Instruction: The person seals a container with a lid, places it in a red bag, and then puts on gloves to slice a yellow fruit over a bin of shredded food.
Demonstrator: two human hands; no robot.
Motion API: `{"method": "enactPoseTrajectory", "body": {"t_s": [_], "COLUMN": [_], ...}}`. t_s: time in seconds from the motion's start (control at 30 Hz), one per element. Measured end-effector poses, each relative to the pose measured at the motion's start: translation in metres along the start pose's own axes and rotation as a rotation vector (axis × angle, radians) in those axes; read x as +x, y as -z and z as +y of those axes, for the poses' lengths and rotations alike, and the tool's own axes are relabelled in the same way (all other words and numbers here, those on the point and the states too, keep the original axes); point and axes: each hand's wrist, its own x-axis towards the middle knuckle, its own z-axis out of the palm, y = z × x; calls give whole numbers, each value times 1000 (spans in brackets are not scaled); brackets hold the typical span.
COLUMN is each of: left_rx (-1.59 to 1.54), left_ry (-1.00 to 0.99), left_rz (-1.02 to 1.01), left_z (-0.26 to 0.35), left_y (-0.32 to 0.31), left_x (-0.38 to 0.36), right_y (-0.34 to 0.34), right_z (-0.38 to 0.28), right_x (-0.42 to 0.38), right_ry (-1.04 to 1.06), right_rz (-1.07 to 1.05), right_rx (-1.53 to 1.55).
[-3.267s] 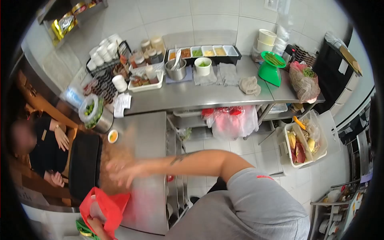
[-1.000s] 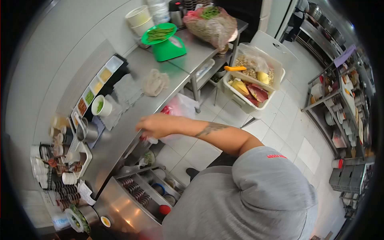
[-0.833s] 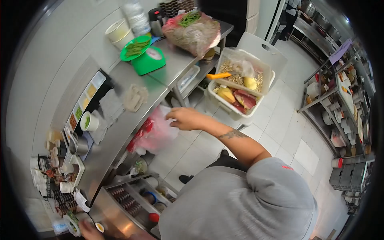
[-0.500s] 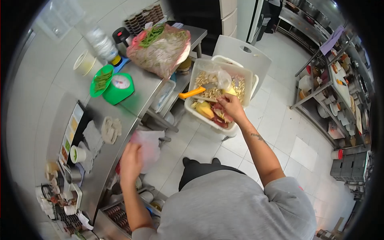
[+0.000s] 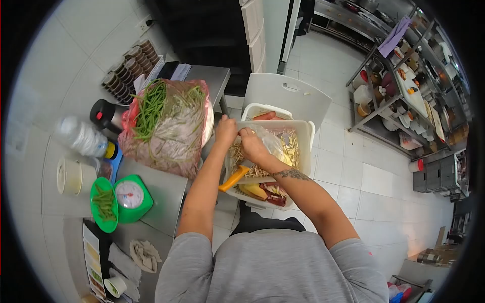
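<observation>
A white tub (image 5: 305, 151) with cut, pale and brown pieces stands before me, and a clear plastic bag (image 5: 271, 141) lies in it. My left hand (image 5: 226, 132) is closed at the tub's left back corner, and what it grips is too small to tell. Close beside it, my right hand (image 5: 251, 145) is closed too, its fingertips pinched near the bag's edge. A peeler or knife with an orange handle (image 5: 234, 179) rests across the tub's front left. Below, a basket (image 5: 290, 203) holds yellow and dark red pieces.
On the steel counter (image 5: 164, 194) at left are a bag of green beans (image 5: 166, 126), a green scale (image 5: 135, 199) with a green bowl of beans (image 5: 104, 204), a bottle (image 5: 83, 136) and a cloth (image 5: 145, 255). A steel shelf rack (image 5: 386, 103) stands at right.
My left hand has moved from the pink and white plastic bag by the counter to the tub, beside my right hand. The view has shifted, and that plastic bag no longer shows.
</observation>
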Motion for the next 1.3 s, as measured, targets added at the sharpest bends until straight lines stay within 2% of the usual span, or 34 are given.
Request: {"method": "enactPoseTrajectory", "body": {"t_s": [0.03, 0.13, 0.17, 0.23, 0.33, 0.37, 0.43, 0.47, 0.57, 0.67, 0.77, 0.87, 0.97, 1.07, 1.17, 1.27, 1.3], "left_rx": [-30, -70, -70, -166, -242, -310, -370, -399, -425, -425, -427, -469, -412, -363, -400, -344, -347], "left_ry": [-33, -154, -207, -351, -534, -599, -551, -535, -535, -584, -613, -649, -655, -569, -674, -776, -792], "left_rz": [14, 51, 65, 222, 257, 284, 176, 120, 77, 43, 23, 21, 48, -12, 114, -27, -26], "left_z": [11, 62, 78, 110, 152, 163, 181, 186, 187, 191, 198, 208, 208, 202, 216, 245, 249], "left_y": [8, 34, 38, 33, 23, 21, 17, 16, 11, 4, -1, 1, -1, -8, -12, -16, -9], "left_x": [3, 4, -1, -16, -53, -66, -91, -96, -99, -101, -103, -105, -107, -105, -98, -90, -90], "right_y": [-6, -8, 2, 38, 49, 51, 62, 72, 83, 111, 94, 95, 86, 95, 65, 67, 69], "right_z": [8, 41, 43, 36, 38, 47, 61, 63, 71, 40, 70, 75, 90, 92, 99, 88, 84], "right_x": [8, 18, 16, 15, 13, 10, 4, -2, -15, -27, -44, -49, -57, -72, -90, -77, -69], "right_ry": [-66, 34, -52, -206, -257, -265, -284, -329, 32, 67, 15, -21, -43, -439, -493, -103, -235], "right_rz": [-21, 144, 37, -184, 232, 263, 342, 358, 453, 375, 426, 374, 289, 202, 233, 121, 207], "right_rx": [-20, 224, 181, 79, 441, 488, 579, 404, -218, -450, -320, -314, -150, 598, 266, -23, 382]}}
